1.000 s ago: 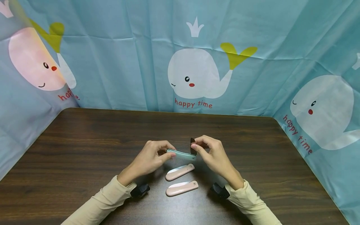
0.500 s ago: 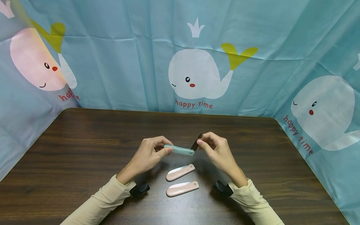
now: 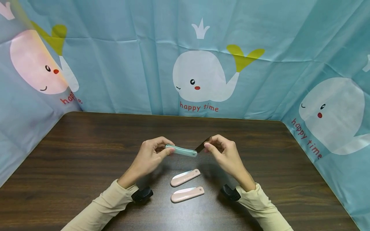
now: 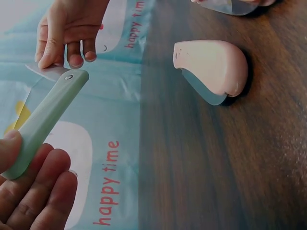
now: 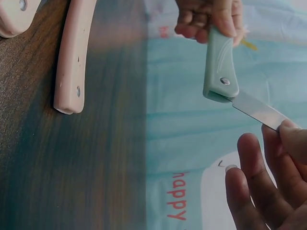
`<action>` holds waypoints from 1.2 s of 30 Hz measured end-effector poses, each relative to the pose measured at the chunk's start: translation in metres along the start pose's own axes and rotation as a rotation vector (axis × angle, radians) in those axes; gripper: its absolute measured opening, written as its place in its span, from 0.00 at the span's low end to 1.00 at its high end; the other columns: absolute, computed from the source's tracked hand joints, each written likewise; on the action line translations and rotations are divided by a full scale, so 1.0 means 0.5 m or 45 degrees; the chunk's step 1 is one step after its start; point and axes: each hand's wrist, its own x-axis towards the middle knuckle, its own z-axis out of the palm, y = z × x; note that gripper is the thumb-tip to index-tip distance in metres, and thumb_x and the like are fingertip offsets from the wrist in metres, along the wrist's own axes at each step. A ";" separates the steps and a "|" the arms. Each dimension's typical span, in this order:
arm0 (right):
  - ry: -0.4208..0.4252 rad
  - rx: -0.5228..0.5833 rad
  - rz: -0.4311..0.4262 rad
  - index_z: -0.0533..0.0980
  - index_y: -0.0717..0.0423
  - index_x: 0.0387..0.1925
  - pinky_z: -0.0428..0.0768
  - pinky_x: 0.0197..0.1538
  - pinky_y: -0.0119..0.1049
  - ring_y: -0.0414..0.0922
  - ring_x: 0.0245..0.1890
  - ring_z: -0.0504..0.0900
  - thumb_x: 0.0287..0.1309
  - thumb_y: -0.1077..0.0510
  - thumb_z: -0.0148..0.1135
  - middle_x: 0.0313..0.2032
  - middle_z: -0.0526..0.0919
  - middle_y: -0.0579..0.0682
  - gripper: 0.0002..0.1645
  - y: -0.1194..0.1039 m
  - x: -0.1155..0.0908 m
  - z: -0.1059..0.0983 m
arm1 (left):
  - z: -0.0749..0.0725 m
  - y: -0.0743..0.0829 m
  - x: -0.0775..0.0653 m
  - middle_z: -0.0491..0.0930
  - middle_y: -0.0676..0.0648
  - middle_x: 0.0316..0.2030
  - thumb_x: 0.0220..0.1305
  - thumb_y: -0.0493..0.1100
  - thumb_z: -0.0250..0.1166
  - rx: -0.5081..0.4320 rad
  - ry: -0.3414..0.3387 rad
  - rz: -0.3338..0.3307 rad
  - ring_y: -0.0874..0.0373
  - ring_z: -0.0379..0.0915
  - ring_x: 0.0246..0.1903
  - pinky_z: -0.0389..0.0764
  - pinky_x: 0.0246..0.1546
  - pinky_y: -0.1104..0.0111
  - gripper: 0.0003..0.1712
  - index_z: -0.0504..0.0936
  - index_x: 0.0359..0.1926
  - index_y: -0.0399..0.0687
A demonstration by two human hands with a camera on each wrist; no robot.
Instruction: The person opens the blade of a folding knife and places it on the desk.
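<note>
As only wristcams show, blade gleams.

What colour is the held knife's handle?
The handle is pale green, seen best in the left wrist view.

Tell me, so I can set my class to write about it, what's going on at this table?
A person's left hand holds a mint-green folding knife by its handle, while the right hand pinches the blade. The blade stands out at an angle, not in line with the handle. Below, on the table, lie a pink folding knife and, nearer the person, a second pink one, both folded.
</note>
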 end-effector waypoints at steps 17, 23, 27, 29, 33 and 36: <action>0.025 -0.050 -0.052 0.80 0.60 0.35 0.80 0.31 0.30 0.34 0.27 0.82 0.63 0.63 0.65 0.26 0.86 0.52 0.03 -0.006 0.001 -0.005 | -0.007 0.004 0.003 0.89 0.41 0.33 0.63 0.38 0.69 -0.011 -0.013 -0.060 0.51 0.87 0.32 0.74 0.26 0.73 0.06 0.85 0.41 0.45; 0.046 -0.074 -0.077 0.81 0.56 0.38 0.81 0.36 0.29 0.37 0.28 0.83 0.61 0.64 0.67 0.30 0.88 0.50 0.04 -0.008 0.001 -0.007 | -0.006 0.004 0.004 0.88 0.42 0.33 0.62 0.38 0.70 0.013 -0.046 -0.069 0.59 0.86 0.30 0.77 0.28 0.73 0.05 0.85 0.40 0.46; 0.069 -0.094 -0.099 0.82 0.55 0.37 0.80 0.37 0.28 0.37 0.28 0.83 0.61 0.63 0.67 0.30 0.88 0.48 0.03 -0.008 0.001 -0.006 | -0.005 0.006 0.004 0.88 0.43 0.31 0.61 0.38 0.70 0.057 -0.073 -0.049 0.52 0.86 0.30 0.77 0.28 0.73 0.06 0.86 0.39 0.48; 0.081 -0.103 -0.116 0.82 0.55 0.36 0.80 0.37 0.27 0.35 0.28 0.82 0.61 0.64 0.66 0.29 0.87 0.48 0.03 -0.007 0.001 -0.006 | -0.005 0.006 0.003 0.88 0.43 0.30 0.61 0.38 0.70 0.077 -0.094 -0.044 0.50 0.86 0.30 0.76 0.27 0.73 0.06 0.86 0.40 0.49; 0.077 -0.092 -0.142 0.82 0.56 0.37 0.80 0.37 0.27 0.32 0.29 0.82 0.60 0.66 0.66 0.29 0.87 0.49 0.04 -0.006 0.001 -0.005 | -0.007 0.004 0.003 0.86 0.46 0.28 0.62 0.39 0.69 0.129 -0.140 -0.019 0.57 0.80 0.25 0.74 0.26 0.73 0.07 0.86 0.42 0.50; 0.070 -0.073 -0.153 0.82 0.57 0.37 0.81 0.38 0.27 0.34 0.30 0.83 0.60 0.66 0.66 0.29 0.88 0.49 0.04 -0.006 0.000 -0.003 | -0.006 0.001 0.002 0.84 0.51 0.28 0.63 0.39 0.69 0.157 -0.163 0.006 0.64 0.75 0.23 0.74 0.26 0.74 0.08 0.86 0.44 0.50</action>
